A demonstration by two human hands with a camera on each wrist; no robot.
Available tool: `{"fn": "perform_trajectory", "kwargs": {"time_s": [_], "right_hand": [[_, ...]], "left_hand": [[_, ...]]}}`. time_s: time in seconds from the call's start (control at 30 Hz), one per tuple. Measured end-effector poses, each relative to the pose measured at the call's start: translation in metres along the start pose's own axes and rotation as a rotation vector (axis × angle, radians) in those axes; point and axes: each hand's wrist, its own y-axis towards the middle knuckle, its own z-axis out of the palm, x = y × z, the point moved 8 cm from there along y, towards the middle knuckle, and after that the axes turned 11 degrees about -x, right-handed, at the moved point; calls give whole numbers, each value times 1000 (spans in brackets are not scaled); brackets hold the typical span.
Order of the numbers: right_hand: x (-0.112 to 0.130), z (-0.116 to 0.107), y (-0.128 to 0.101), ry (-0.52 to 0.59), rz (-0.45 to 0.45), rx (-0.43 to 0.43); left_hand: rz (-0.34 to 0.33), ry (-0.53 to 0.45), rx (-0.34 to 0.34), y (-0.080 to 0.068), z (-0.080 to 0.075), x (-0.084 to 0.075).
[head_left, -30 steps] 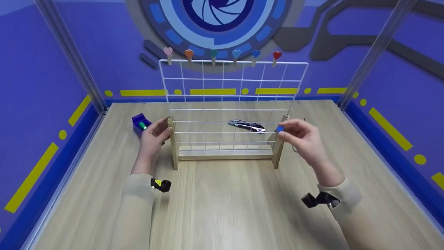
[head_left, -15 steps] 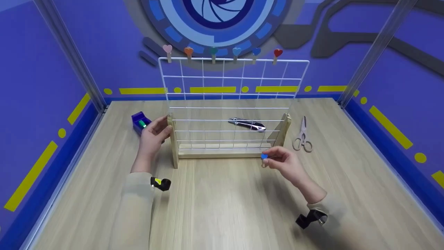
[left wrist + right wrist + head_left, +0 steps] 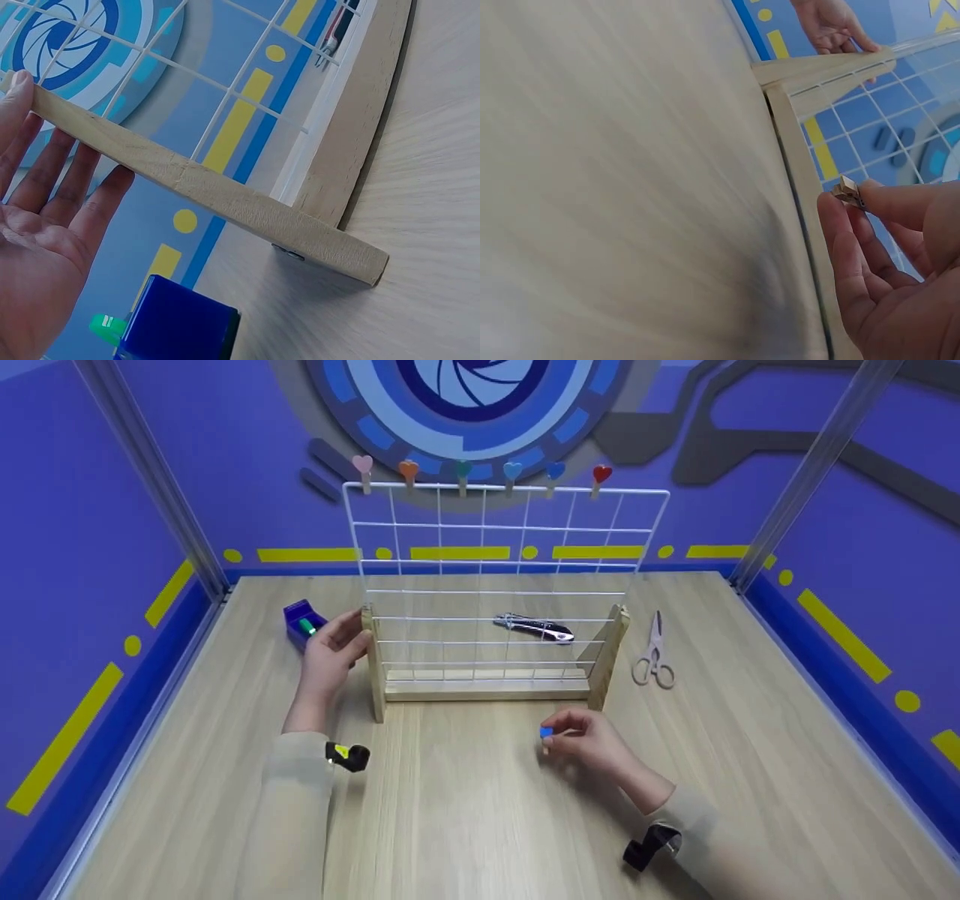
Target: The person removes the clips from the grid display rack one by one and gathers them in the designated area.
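Note:
A white wire grid stands upright in a wooden base with a side post at each end. My left hand holds the left wooden post near its top, thumb on one side and fingers on the other. In front of the base, above the table, my right hand pinches a small clothespin with a blue head between thumb and fingertips. Several heart-headed clothespins, among them a pink one and a red one, are clipped along the grid's top wire.
Behind the grid lies a black and silver utility knife. Scissors lie right of the stand. A dark blue holder with a green part sits beyond my left hand. Blue panels wall in the wooden table.
My right hand has moved from the right post down, left and nearer, carrying the blue-headed clothespin, which uncovers the scissors. The left hand stays on the left post.

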Motion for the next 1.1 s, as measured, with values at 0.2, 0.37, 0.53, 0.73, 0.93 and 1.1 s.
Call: {"fn": "perform_trajectory", "kwargs": {"time_s": [0.2, 0.37, 0.53, 0.73, 0.93, 1.1], "right_hand": [[-2, 17, -3, -14, 11, 29], [-5, 31, -5, 24, 48, 62], [-7, 40, -5, 30, 61, 58], [-3, 50, -2, 18, -1, 71], [0, 55, 0, -38, -35, 88], [2, 54, 2, -114, -63, 65]], "left_hand": [[-11, 8, -10, 0, 0, 1], [-10, -14, -7, 0, 1, 1], [9, -10, -7, -1, 1, 0], [14, -38, -11, 0, 1, -1], [9, -37, -17, 0, 0, -1], [-1, -51, -15, -1, 1, 0]]}}
